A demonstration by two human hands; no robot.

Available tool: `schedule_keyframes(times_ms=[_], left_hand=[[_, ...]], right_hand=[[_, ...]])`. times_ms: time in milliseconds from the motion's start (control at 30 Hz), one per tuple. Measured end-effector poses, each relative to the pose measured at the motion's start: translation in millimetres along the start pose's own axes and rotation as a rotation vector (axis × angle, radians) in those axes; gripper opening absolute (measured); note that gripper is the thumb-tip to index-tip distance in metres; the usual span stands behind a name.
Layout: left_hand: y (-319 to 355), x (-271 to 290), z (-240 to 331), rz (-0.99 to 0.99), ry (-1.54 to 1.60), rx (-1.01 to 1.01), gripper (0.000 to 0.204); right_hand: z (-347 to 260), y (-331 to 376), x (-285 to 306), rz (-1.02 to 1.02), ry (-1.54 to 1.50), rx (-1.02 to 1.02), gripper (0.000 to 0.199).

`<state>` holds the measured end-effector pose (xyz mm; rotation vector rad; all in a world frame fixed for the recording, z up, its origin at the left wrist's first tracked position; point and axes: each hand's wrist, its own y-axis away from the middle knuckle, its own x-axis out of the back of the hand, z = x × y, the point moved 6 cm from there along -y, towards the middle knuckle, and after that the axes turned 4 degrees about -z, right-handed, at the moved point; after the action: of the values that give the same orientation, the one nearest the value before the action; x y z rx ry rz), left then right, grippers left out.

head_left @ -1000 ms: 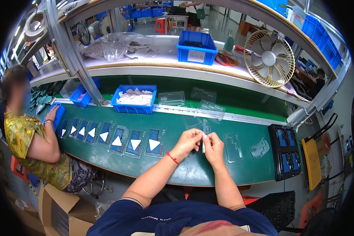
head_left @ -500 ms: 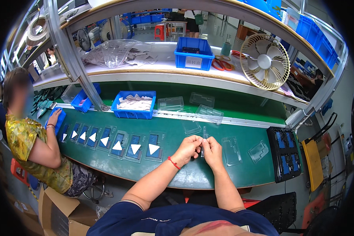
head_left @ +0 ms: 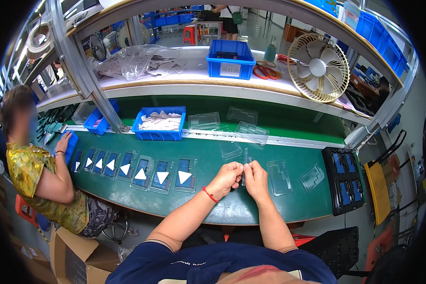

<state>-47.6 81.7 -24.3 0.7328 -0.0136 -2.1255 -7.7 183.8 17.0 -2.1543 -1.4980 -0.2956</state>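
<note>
A row of clear plastic trays with blue inserts and white triangles (head_left: 142,173) lines a green conveyor belt (head_left: 213,210). Behind it sits a blue plastic bin of white parts (head_left: 159,123). A beige electric fan (head_left: 319,67) stands on the upper shelf beside another blue plastic crate (head_left: 230,58). A co-worker in a yellow patterned top (head_left: 35,177) sits at left.

On the green counter (head_left: 208,208) there are seven filled trays with white triangles (head_left: 162,177) in one row. I count about six empty clear plastic trays (head_left: 279,177). There are three blue bins (head_left: 160,124), one black tray (head_left: 345,180), and two fans (head_left: 318,67). Two hands (head_left: 227,178) meet over the counter.
</note>
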Motion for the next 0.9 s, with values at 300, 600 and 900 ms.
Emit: schedule_keyframes(times_ms=[300,600,900], left_hand=[[-3.3,9.4,-4.5,0.086,0.071,0.002,0.014],[1.3,-1.5,11.7,0.005,-0.017,-0.102,0.015],[1.9,4.6,10.3,-0.009,-0.049,-0.068,0.017]], right_hand=[[2.1,-0.6,0.8,0.027,0.077,0.063,0.023],[-2.9,-1.3,4.8,-0.028,-0.004,0.073,0.024],[-11.4,1.8,2.6,-0.018,0.007,0.080,0.023]])
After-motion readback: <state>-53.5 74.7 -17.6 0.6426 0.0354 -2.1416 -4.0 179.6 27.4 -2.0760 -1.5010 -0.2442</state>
